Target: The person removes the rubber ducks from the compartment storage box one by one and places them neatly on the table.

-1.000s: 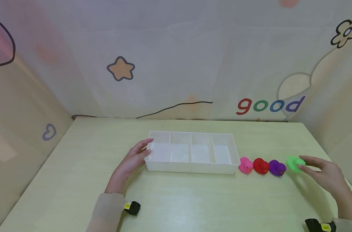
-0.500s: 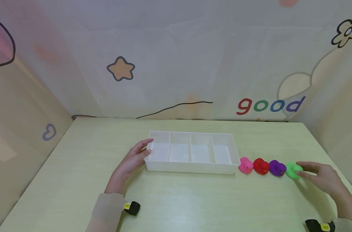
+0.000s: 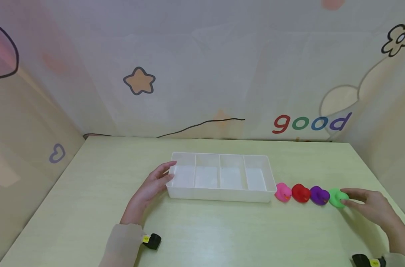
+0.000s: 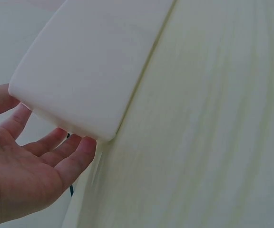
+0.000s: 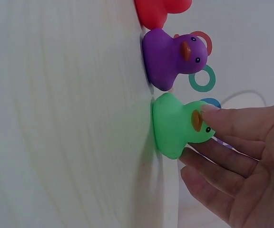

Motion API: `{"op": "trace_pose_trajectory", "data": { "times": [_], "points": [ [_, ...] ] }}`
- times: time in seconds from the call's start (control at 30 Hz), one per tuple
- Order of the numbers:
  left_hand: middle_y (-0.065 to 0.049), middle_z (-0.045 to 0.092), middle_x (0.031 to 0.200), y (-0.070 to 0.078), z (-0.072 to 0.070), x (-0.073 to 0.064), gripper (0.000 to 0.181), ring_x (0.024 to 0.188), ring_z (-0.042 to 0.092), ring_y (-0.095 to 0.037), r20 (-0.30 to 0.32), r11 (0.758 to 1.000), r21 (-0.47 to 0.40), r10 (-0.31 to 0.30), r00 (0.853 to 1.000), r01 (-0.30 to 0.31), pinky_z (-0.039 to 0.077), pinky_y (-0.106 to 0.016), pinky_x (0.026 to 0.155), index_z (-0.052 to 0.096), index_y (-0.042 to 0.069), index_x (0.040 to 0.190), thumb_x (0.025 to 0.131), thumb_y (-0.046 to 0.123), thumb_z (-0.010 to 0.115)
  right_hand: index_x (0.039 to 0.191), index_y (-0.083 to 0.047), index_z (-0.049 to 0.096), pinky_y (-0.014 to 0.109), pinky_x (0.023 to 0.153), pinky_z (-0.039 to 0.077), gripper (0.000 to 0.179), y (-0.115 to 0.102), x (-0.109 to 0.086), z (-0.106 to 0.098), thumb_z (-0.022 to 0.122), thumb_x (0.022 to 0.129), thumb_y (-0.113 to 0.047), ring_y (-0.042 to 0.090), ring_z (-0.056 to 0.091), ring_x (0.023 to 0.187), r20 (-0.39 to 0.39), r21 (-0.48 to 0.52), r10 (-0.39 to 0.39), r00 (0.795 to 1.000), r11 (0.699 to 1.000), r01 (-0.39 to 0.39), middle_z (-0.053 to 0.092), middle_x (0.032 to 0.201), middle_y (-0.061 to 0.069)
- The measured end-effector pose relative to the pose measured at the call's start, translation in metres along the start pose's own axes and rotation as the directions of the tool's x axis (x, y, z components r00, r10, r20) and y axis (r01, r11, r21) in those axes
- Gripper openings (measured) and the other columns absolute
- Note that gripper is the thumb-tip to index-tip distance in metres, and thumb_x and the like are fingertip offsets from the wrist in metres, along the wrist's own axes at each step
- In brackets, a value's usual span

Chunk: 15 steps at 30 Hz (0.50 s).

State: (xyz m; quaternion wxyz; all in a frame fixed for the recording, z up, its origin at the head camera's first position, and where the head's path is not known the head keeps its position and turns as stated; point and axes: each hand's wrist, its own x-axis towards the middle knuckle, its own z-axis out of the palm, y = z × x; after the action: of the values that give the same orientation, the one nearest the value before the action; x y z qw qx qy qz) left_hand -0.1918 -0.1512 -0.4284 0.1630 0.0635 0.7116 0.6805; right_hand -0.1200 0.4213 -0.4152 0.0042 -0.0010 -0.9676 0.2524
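Observation:
A white tray (image 3: 219,194) with a row of compartments stands mid-table. My left hand (image 3: 154,185) holds its left end, the thumb and fingers spread along that end wall. In the left wrist view the fingertips (image 4: 87,145) bend against the tray's end (image 4: 80,71). To the right of the tray, a pink rubber duck (image 3: 283,192), a red one (image 3: 300,193) and a purple one (image 3: 319,195) form a line. At the right end sits a green rubber duck (image 3: 336,197), close beside the purple one. My right hand (image 3: 372,205) pinches its head between thumb and fingers.
Behind the pale wooden table (image 3: 206,237) hangs a printed cloth backdrop (image 3: 196,81), with side cloths to the left and right. The table's back edge runs behind the tray. A black wrist device (image 3: 152,241) sits at my left cuff.
My right hand has moved the green duck left and slightly nearer to me, up beside the purple duck, then stayed there. My left hand and the tray have not moved.

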Motion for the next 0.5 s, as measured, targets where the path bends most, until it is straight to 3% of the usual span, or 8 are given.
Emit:
{"op": "trace_pose_trajectory", "data": {
  "times": [0.07,0.17,0.23,0.3,0.43,0.5],
  "points": [
    [-0.009,0.030,0.143,0.000,0.000,0.000,0.045,0.122,0.037,-0.028,-0.004,1.000,-0.002,-0.004,1.000,0.004,0.032,-0.048,0.100,0.037,0.018,0.137,0.094,0.018,0.049,0.112,0.010,0.057,0.057,0.075,0.037,0.046,-0.002,-0.001,-0.001,0.065,0.084,-0.026,0.053,0.047,0.101,0.000,0.008,-0.002,1.000,1.000,0.002,0.063,0.107,0.022],
    [-0.009,0.029,0.144,0.000,-0.002,-0.001,0.045,0.122,0.037,-0.028,-0.001,1.000,0.007,-0.003,1.000,0.003,0.032,-0.048,0.101,0.037,0.019,0.138,0.094,0.021,0.050,0.112,0.009,0.058,0.056,0.075,0.038,0.047,-0.003,-0.002,-0.002,0.067,0.083,-0.027,0.013,0.061,0.094,-0.023,0.024,-0.008,1.000,1.000,0.009,0.065,0.101,-0.006],
    [-0.008,0.028,0.144,0.000,-0.004,-0.001,0.045,0.123,0.037,-0.027,0.004,1.000,0.011,-0.005,1.000,0.005,0.032,-0.048,0.101,0.037,0.019,0.137,0.094,0.021,0.050,0.115,0.008,0.057,0.051,0.075,0.040,0.048,-0.004,-0.004,-0.003,0.067,0.083,-0.027,-0.013,0.049,0.089,-0.037,0.053,-0.012,0.999,0.999,0.014,0.060,0.099,-0.022],
    [-0.009,0.028,0.145,0.001,-0.005,-0.001,0.046,0.122,0.037,-0.028,0.013,1.000,0.023,-0.001,1.000,0.001,0.033,-0.047,0.100,0.037,0.019,0.138,0.094,0.021,0.050,0.117,0.003,0.058,0.037,0.076,0.045,0.046,-0.005,-0.006,-0.004,0.067,0.083,-0.027,-0.027,0.032,0.082,-0.060,0.095,-0.016,0.998,0.995,0.022,0.045,0.094,-0.039],
    [-0.010,0.030,0.143,0.003,-0.008,-0.003,0.045,0.120,0.039,-0.028,0.008,0.998,0.061,0.003,1.000,-0.003,0.036,-0.046,0.099,0.037,0.017,0.138,0.094,0.020,0.050,0.120,-0.004,0.058,0.007,0.062,0.041,0.041,-0.009,-0.006,-0.005,0.067,0.084,-0.021,-0.027,0.038,0.084,-0.110,0.183,-0.042,0.993,0.981,0.062,0.042,0.096,-0.043],
    [-0.011,0.030,0.142,0.004,-0.009,-0.005,0.045,0.120,0.040,-0.029,0.006,0.997,0.080,0.004,1.000,-0.005,0.036,-0.046,0.098,0.036,0.016,0.138,0.095,0.020,0.049,0.120,-0.003,0.057,0.004,0.063,0.042,0.040,-0.012,-0.005,-0.004,0.066,0.084,-0.018,-0.025,0.042,0.084,-0.128,0.223,-0.061,0.990,0.971,0.089,0.044,0.097,-0.041]
  ]
}}
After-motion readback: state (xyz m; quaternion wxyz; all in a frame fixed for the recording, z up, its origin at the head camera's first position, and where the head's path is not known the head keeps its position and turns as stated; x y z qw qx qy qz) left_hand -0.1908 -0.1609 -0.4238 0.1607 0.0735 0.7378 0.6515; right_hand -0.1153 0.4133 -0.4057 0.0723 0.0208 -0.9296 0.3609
